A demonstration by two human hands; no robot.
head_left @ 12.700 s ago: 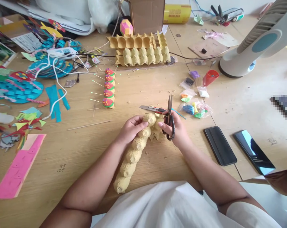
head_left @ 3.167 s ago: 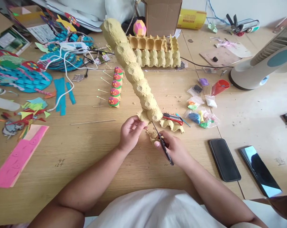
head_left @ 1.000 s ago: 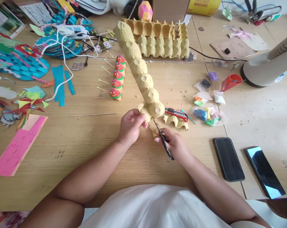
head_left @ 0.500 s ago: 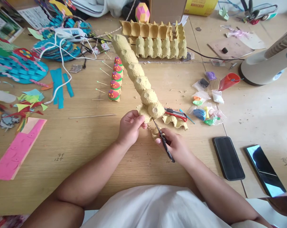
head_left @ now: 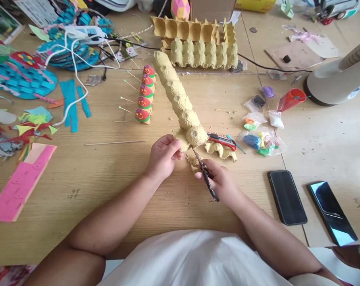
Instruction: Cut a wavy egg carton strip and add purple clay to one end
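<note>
My left hand [head_left: 162, 156] pinches the near end of a long yellow egg-carton strip [head_left: 178, 100], a single row of bumps that slants up and away to the left. Black scissors [head_left: 204, 175] sit in my right hand [head_left: 220, 182], blades pointing at the strip's near end just beside my left fingers. Small carton offcuts [head_left: 194, 161] lie under the blades, and a wavy cut piece [head_left: 220, 150] rests to the right on the wooden table [head_left: 114, 186].
A red utility knife [head_left: 222, 140] lies by the strip. A row of painted carton cups [head_left: 144, 95] stands left of it. Egg trays [head_left: 197, 45] sit at the back, clay bags [head_left: 257, 137] and a red cup [head_left: 290, 98] to the right, two phones [head_left: 287, 196] near right.
Earlier the strip lay along the table toward me; now its far end is raised and points away. Over the last second the strip has tilted lower and the scissors stay at its near end.
</note>
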